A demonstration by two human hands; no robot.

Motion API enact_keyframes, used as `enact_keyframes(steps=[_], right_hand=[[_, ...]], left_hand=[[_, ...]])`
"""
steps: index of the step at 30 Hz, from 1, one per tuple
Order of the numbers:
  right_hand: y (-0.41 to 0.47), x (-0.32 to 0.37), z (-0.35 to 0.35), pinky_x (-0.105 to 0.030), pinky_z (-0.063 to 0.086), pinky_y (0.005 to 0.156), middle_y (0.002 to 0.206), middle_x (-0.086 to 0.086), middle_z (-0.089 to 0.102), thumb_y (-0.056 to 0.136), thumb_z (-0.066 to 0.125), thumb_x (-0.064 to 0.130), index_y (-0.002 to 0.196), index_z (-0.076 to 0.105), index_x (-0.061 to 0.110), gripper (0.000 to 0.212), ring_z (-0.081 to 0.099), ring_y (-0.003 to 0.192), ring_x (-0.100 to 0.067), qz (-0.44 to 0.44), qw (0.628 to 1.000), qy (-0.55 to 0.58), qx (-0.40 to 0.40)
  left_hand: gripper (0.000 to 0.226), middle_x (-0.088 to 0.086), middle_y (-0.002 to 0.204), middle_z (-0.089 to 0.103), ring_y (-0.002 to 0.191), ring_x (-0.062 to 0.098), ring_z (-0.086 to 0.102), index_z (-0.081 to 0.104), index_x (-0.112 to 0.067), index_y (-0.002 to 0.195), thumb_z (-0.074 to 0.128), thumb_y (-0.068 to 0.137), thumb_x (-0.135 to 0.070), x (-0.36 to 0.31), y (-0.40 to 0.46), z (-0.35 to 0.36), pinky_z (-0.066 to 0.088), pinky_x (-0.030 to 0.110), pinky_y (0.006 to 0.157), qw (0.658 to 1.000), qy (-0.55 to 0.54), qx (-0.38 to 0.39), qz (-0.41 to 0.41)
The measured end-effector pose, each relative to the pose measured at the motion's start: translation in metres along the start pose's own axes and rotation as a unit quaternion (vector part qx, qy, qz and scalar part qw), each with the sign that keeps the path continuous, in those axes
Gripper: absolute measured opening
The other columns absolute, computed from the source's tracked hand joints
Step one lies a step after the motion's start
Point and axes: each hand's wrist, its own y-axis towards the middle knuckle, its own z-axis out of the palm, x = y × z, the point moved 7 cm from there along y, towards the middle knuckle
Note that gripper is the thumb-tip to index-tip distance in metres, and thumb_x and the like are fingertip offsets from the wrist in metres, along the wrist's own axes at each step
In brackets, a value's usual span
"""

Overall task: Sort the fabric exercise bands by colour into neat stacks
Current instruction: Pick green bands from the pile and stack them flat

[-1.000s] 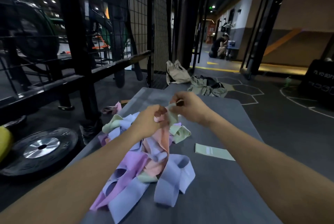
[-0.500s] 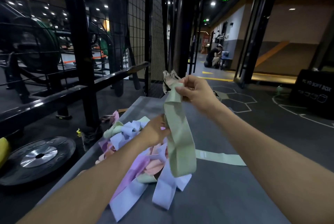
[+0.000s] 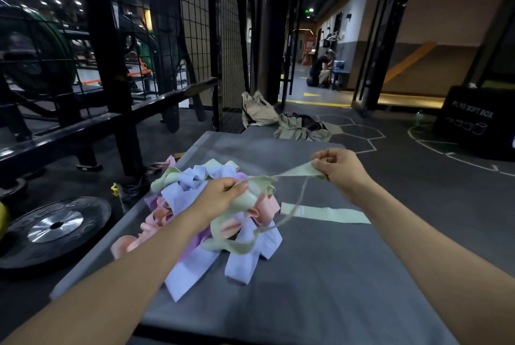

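My right hand [image 3: 340,167] pinches one end of a pale green fabric loop band [image 3: 289,174]; my left hand [image 3: 220,197] grips its other end (stretched between them) above the tangled heap of lilac, pink and green bands [image 3: 195,222] on the grey mat [image 3: 320,275].

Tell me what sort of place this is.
Most likely a gym: a weight plate lies on the floor at left, a black plyo soft box stands at right, and fabric exercise bands are piled ahead.

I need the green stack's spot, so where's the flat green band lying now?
In the head view, the flat green band lies on the grey mat, right of the mixed pile, below the right hand.
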Motion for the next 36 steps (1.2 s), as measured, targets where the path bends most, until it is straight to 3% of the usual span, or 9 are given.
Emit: enact_keyframes(steps=[3, 6, 11, 14, 19, 24, 28, 32, 36], right_hand=[[-0.015, -0.021, 0.002, -0.01, 0.04, 0.043, 0.064, -0.005, 0.05, 0.086, 0.063, 0.003, 0.081, 0.058, 0.008, 0.009, 0.046, 0.056, -0.013, 0.024, 0.999, -0.019, 0.028], [-0.035, -0.034, 0.01, -0.009, 0.037, 0.045, 0.066, -0.006, 0.054, 0.086, 0.066, 0.011, 0.083, 0.063, 0.003, 0.009, 0.046, 0.054, -0.009, 0.036, 0.997, -0.025, 0.07], [-0.057, -0.057, 0.028, -0.021, 0.036, 0.059, 0.065, -0.005, 0.046, 0.086, 0.065, 0.034, 0.078, 0.065, -0.005, 0.039, 0.038, 0.061, -0.013, 0.062, 0.972, -0.127, 0.188], [-0.061, -0.065, 0.041, -0.028, 0.035, 0.064, 0.067, -0.003, 0.043, 0.088, 0.059, 0.045, 0.081, 0.06, -0.004, 0.049, 0.037, 0.064, -0.015, 0.07, 0.949, -0.198, 0.234], [-0.063, -0.042, 0.06, -0.016, 0.037, 0.07, 0.082, 0.014, 0.059, 0.097, 0.046, 0.03, 0.096, 0.063, 0.025, 0.018, 0.053, 0.075, 0.0, 0.046, 0.968, -0.039, 0.243], [-0.061, -0.034, 0.064, -0.015, 0.039, 0.06, 0.059, 0.013, 0.056, 0.091, 0.059, 0.009, 0.075, 0.056, 0.014, 0.016, 0.049, 0.056, 0.0, -0.011, 0.976, 0.011, 0.218], [-0.056, -0.033, 0.048, -0.014, 0.044, 0.06, 0.059, 0.011, 0.059, 0.09, 0.058, 0.008, 0.072, 0.058, 0.013, 0.019, 0.053, 0.057, -0.002, 0.016, 0.976, 0.081, 0.202], [-0.041, -0.044, 0.01, -0.025, 0.046, 0.054, 0.055, 0.0, 0.06, 0.092, 0.054, 0.008, 0.074, 0.058, 0.01, 0.019, 0.054, 0.05, -0.012, 0.098, 0.972, 0.205, 0.053], [-0.036, -0.067, -0.027, -0.02, 0.051, 0.049, 0.049, 0.001, 0.062, 0.093, 0.052, 0.005, 0.073, 0.056, 0.006, 0.02, 0.057, 0.046, -0.01, 0.141, 0.953, 0.265, -0.037]], left_hand=[[0.038, 0.007, 0.07, 0.056, 0.069, 0.018, 0.05, 0.058, 0.0, 0.073, 0.052, 0.094, -0.03, 0.005, -0.01, 0.007, 0.041, 0.03, 0.07, 0.999, -0.047, 0.022, -0.014], [0.021, 0.002, 0.091, 0.071, 0.091, 0.02, 0.062, 0.071, -0.016, 0.082, 0.054, 0.094, -0.023, 0.013, -0.015, 0.013, 0.045, 0.035, 0.088, 0.992, -0.12, 0.0, -0.047], [0.018, 0.01, 0.08, 0.065, 0.073, 0.023, 0.058, 0.068, -0.014, 0.077, 0.057, 0.09, -0.02, 0.017, -0.018, 0.019, 0.047, 0.027, 0.064, 0.978, -0.171, -0.054, -0.109], [0.027, 0.008, 0.098, 0.067, 0.088, 0.022, 0.057, 0.069, -0.007, 0.095, 0.063, 0.08, -0.029, 0.007, -0.019, 0.027, 0.044, 0.034, 0.079, 0.985, -0.152, -0.021, -0.083], [0.012, -0.005, 0.091, 0.066, 0.091, 0.011, 0.058, 0.067, -0.01, 0.092, 0.057, 0.091, -0.015, -0.009, -0.019, 0.044, 0.043, 0.024, 0.084, 0.986, -0.152, 0.036, -0.05], [0.018, 0.005, 0.073, 0.051, 0.053, 0.005, 0.054, 0.058, 0.004, 0.079, 0.054, 0.092, -0.008, -0.025, -0.025, 0.052, 0.042, 0.013, 0.047, 0.984, -0.161, 0.072, -0.022], [0.022, -0.011, 0.061, 0.048, 0.051, -0.002, 0.044, 0.055, -0.005, 0.069, 0.063, 0.087, -0.016, -0.021, -0.031, 0.055, 0.034, 0.005, 0.05, 0.988, -0.046, 0.147, -0.016], [0.017, -0.02, 0.068, 0.066, 0.065, -0.005, 0.06, 0.066, -0.027, 0.081, 0.079, 0.072, -0.022, 0.011, -0.04, 0.051, 0.043, 0.007, 0.059, 0.97, 0.088, 0.215, -0.067], [0.014, -0.013, 0.063, 0.05, 0.061, 0.006, 0.045, 0.062, -0.015, 0.072, 0.071, 0.079, -0.006, 0.046, -0.038, 0.03, 0.034, 0.012, 0.053, 0.959, 0.218, 0.166, -0.079]])
